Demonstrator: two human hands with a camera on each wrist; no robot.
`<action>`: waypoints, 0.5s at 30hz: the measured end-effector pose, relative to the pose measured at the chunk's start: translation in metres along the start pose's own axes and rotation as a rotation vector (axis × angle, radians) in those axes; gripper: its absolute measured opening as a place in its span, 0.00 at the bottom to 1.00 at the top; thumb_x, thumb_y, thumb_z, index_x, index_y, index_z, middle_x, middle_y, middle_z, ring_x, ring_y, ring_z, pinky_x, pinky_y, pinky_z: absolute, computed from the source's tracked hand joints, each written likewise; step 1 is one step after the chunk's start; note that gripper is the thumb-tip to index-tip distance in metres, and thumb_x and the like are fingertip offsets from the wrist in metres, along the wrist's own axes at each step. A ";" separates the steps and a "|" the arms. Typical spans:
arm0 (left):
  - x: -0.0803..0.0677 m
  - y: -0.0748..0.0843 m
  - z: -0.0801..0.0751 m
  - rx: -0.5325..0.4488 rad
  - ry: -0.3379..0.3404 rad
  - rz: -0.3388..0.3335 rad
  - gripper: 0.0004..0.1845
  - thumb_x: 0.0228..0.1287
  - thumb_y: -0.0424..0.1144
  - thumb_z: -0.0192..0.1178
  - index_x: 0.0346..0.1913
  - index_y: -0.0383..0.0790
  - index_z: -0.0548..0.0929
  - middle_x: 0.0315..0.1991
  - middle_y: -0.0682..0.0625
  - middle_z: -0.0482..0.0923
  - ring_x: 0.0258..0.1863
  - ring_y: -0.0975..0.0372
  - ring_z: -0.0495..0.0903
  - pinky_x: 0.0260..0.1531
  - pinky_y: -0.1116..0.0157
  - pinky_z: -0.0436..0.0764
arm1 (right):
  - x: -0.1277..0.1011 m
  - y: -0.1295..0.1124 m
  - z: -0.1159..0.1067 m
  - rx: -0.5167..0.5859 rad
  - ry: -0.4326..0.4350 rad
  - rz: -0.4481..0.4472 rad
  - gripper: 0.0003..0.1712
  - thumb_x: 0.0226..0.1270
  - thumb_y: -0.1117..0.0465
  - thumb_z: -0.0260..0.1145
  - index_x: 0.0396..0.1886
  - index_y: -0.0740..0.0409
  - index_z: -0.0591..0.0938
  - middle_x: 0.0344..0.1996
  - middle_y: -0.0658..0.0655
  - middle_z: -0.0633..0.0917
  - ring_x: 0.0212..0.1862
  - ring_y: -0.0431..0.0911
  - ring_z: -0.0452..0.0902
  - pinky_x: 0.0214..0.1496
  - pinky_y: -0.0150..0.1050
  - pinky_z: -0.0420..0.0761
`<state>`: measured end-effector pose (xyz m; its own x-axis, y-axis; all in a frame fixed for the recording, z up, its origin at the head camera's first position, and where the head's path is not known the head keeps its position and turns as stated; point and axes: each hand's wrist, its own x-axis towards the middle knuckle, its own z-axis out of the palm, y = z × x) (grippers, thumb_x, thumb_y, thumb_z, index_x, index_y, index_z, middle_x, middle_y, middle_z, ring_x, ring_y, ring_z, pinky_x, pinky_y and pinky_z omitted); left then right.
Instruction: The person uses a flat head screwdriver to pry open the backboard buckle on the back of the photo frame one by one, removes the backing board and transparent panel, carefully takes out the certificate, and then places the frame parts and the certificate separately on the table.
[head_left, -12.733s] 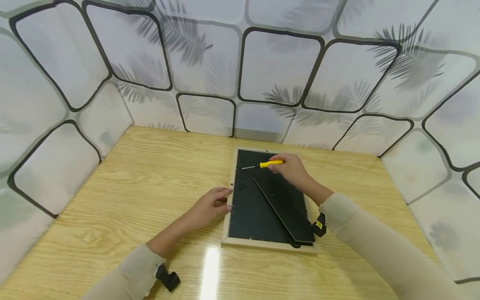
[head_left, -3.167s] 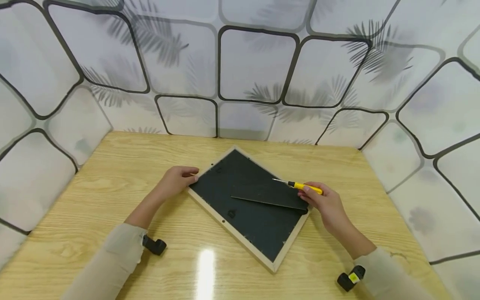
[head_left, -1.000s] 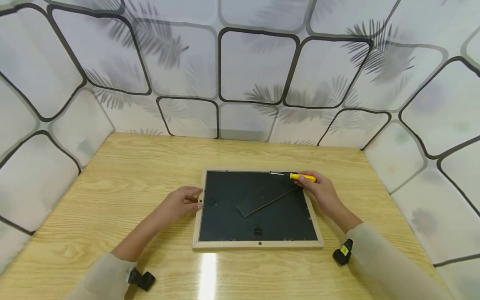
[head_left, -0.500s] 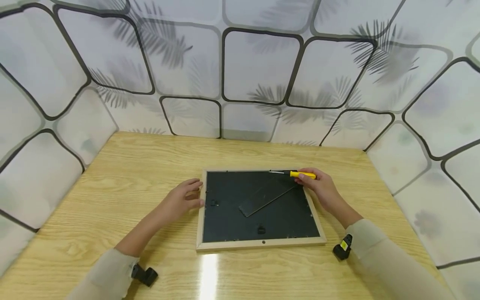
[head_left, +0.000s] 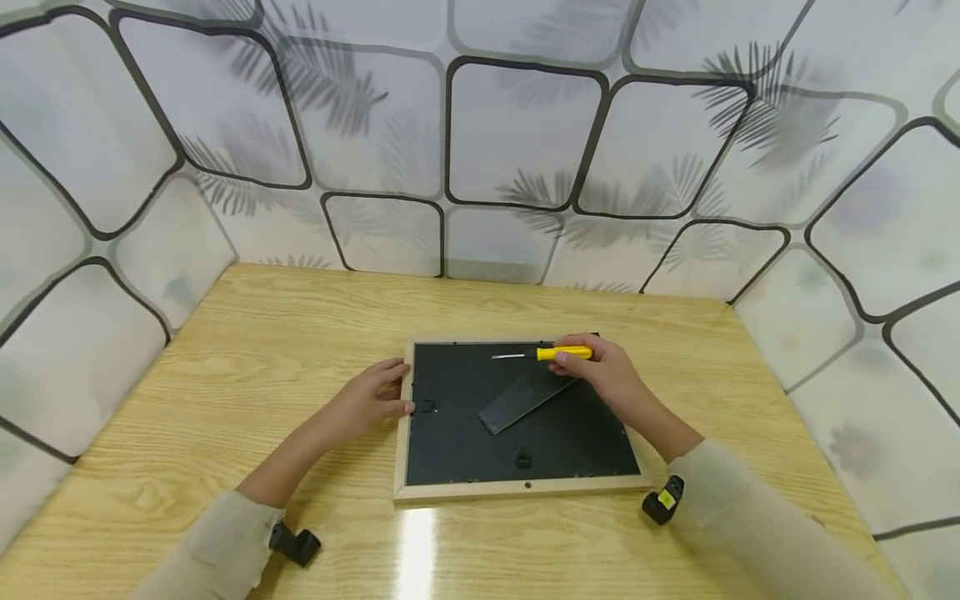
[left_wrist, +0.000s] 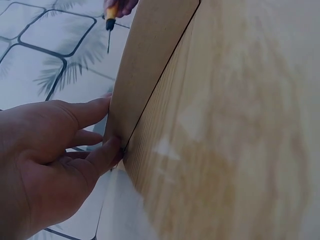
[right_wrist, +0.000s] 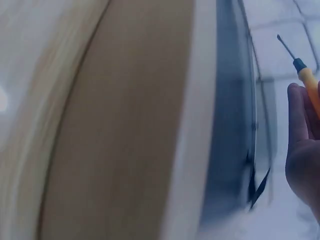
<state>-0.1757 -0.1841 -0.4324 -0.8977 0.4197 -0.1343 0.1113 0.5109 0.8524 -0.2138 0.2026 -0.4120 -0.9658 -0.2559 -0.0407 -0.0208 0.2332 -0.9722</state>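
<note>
A picture frame (head_left: 465, 490) with a pale wooden border lies on the table, its black back board (head_left: 450, 442) facing up. A black easel stand (head_left: 517, 404) slants across the board. My right hand (head_left: 600, 379) holds a yellow-handled screwdriver (head_left: 562, 353) above the board's far right part, its shaft pointing left. The right wrist view shows that screwdriver (right_wrist: 310, 82) raised off the board, the fingers around its handle partly cut off. My left hand (head_left: 367, 400) rests its thumb and fingertips along the frame's left edge; in the left wrist view its fingertips (left_wrist: 102, 107) touch the wooden side.
Small black hangers (head_left: 523, 460) sit on the back board, and small metal tabs run along its edge. The wood-grain table (head_left: 247, 358) extends around the frame. A patterned wall covering (head_left: 510, 133) stands behind and at both sides.
Over the longer span the frame turned from upright to sideways. In the last half second my right hand moved left with the screwdriver, off the far right corner. My left hand barely shifted.
</note>
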 end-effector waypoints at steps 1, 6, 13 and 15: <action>0.000 -0.001 0.000 -0.004 0.000 -0.003 0.41 0.71 0.38 0.63 0.78 0.31 0.55 0.81 0.36 0.45 0.74 0.39 0.61 0.65 0.52 0.76 | 0.001 -0.003 0.007 -0.001 -0.012 -0.002 0.26 0.70 0.58 0.69 0.61 0.71 0.78 0.50 0.60 0.83 0.44 0.40 0.87 0.53 0.38 0.86; -0.001 -0.003 0.002 -0.031 -0.006 -0.005 0.41 0.71 0.37 0.63 0.79 0.31 0.53 0.82 0.38 0.44 0.75 0.42 0.60 0.67 0.52 0.73 | 0.004 -0.012 0.040 0.014 -0.075 0.001 0.24 0.70 0.62 0.68 0.61 0.70 0.78 0.55 0.65 0.80 0.48 0.44 0.87 0.55 0.41 0.85; -0.003 -0.002 0.003 -0.050 -0.002 0.008 0.41 0.71 0.36 0.62 0.79 0.31 0.53 0.81 0.38 0.44 0.76 0.43 0.59 0.68 0.52 0.72 | 0.009 -0.017 0.073 -0.063 -0.127 0.021 0.22 0.70 0.60 0.69 0.60 0.62 0.80 0.53 0.61 0.84 0.51 0.48 0.86 0.57 0.41 0.85; -0.003 -0.002 0.003 -0.049 0.001 0.011 0.41 0.71 0.36 0.62 0.79 0.31 0.53 0.81 0.38 0.44 0.75 0.43 0.60 0.67 0.52 0.72 | 0.011 -0.017 0.079 -0.085 -0.126 0.028 0.21 0.70 0.60 0.69 0.59 0.60 0.81 0.52 0.60 0.84 0.51 0.47 0.86 0.56 0.40 0.85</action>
<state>-0.1718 -0.1841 -0.4350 -0.8968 0.4247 -0.1243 0.1006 0.4691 0.8774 -0.2034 0.1214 -0.4146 -0.9265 -0.3623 -0.1012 -0.0213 0.3189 -0.9475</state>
